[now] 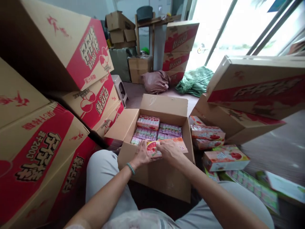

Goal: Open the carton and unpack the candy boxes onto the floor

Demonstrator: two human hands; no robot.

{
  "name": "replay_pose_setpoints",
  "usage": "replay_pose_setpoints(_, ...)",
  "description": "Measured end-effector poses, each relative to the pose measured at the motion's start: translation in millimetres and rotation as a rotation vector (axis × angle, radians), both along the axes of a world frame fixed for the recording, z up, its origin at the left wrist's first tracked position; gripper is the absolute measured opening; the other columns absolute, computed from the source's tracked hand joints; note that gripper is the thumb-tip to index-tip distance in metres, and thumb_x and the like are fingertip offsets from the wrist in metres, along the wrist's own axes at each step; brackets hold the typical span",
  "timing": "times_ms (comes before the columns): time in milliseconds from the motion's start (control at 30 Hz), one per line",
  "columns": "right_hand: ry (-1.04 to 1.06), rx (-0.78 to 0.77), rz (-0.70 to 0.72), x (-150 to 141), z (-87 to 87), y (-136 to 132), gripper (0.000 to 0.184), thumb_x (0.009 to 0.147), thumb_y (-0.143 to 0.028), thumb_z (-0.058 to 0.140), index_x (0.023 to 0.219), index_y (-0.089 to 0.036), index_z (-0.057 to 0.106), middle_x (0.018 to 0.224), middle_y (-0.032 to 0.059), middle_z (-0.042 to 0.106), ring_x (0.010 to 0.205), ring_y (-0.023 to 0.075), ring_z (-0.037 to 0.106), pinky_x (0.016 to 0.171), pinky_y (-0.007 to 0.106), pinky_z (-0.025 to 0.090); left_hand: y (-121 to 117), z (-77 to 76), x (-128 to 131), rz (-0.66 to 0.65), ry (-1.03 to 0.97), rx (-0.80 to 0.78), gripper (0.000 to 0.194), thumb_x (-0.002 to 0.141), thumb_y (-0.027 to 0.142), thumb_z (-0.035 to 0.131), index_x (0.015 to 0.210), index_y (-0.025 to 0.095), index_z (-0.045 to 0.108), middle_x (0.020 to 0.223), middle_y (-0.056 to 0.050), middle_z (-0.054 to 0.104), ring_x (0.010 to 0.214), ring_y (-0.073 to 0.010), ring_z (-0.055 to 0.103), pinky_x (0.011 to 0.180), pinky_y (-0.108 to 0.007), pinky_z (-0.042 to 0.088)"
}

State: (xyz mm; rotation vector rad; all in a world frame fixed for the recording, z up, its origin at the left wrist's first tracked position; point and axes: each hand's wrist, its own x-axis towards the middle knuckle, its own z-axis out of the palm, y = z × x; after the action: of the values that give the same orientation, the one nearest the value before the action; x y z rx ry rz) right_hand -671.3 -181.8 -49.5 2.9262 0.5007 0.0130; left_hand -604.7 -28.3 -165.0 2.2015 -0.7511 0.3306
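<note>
An open cardboard box [164, 105] stands on the floor between my knees, with several pink and purple packs [158, 128] lying flat inside. My left hand [142, 154] and my right hand [169, 149] both grip one orange-pink pack [154, 149] at the box's near wall. The left hand's fingers curl over its left end, and the right hand lies on top of it. A green bracelet [130, 168] is on my left wrist.
Tall stacks of red-and-tan cartons [47, 127] crowd the left. Tilted cartons [252, 86] lean on the right, with loose packs [224, 157] piled beside the open box. Further back are a stool [120, 87], bags [156, 81] and more cartons [177, 51] by a glass door.
</note>
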Motion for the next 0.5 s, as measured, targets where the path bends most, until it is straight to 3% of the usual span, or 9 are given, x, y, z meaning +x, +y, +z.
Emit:
replay_pose_setpoints(100, 0.051, -0.064, 0.052, 6.7, 6.2, 29.2, 0.016, 0.089, -0.012, 0.049, 0.091, -0.014, 0.065, 0.087, 0.0107, 0.069, 0.081, 0.0212, 0.064, 0.064, 0.031, 0.034, -1.5, -8.6, 1.6, -0.007, -0.035, -0.055, 0.078, 0.057, 0.032, 0.077, 0.123, 0.019, 0.038, 0.115, -0.011, 0.048, 0.108, -0.0298, 0.048, 0.098, -0.049, 0.044)
replay_pose_setpoints(167, 0.055, -0.123, 0.03, 10.5, 6.4, 43.7, 0.019, 0.087, -0.007, 0.048, 0.09, -0.013, 0.065, 0.087, 0.0127, 0.07, 0.081, 0.0227, 0.065, 0.064, 0.031, 0.037, -3.1, -11.1, 3.5, -0.012, -0.077, -0.047, 0.064, 0.06, 0.02, 0.07, 0.118, 0.018, 0.041, 0.111, -0.011, 0.05, 0.105, -0.0281, 0.048, 0.096, -0.046, 0.044)
replay_pose_setpoints(267, 0.062, -0.206, 0.009, 16.2, 1.1, 54.6, 0.023, 0.086, -0.002, 0.044, 0.088, -0.011, 0.065, 0.085, 0.0139, 0.069, 0.077, 0.024, 0.065, 0.062, 0.032, 0.04, -5.0, -9.6, 7.4, -0.025, -0.099, -0.005, 0.045, 0.062, 0.017, 0.064, 0.103, 0.019, 0.045, 0.1, -0.01, 0.052, 0.097, -0.0267, 0.049, 0.089, -0.043, 0.047)
replay_pose_setpoints(400, 0.076, -0.247, 0.013, 19.9, -6.7, 46.8, 0.023, 0.088, -0.005, 0.044, 0.093, -0.013, 0.065, 0.087, 0.0132, 0.069, 0.08, 0.024, 0.065, 0.064, 0.032, 0.042, -6.6, -5.9, 10.7, -0.028, -0.089, -0.002, 0.038, 0.066, 0.021, 0.062, 0.101, 0.019, 0.045, 0.099, -0.009, 0.053, 0.096, -0.0265, 0.049, 0.089, -0.042, 0.047)
replay_pose_setpoints(500, 0.067, -0.247, 0.009, 17.1, -4.5, 22.8, 0.022, 0.091, -0.01, 0.043, 0.098, -0.014, 0.064, 0.091, 0.0122, 0.068, 0.082, 0.024, 0.065, 0.067, 0.032, 0.042, -5.5, -3.4, 9.3, -0.034, -0.057, 0.023, 0.04, 0.069, 0.024, 0.063, 0.104, 0.019, 0.045, 0.101, -0.009, 0.052, 0.098, -0.0267, 0.049, 0.092, -0.044, 0.046)
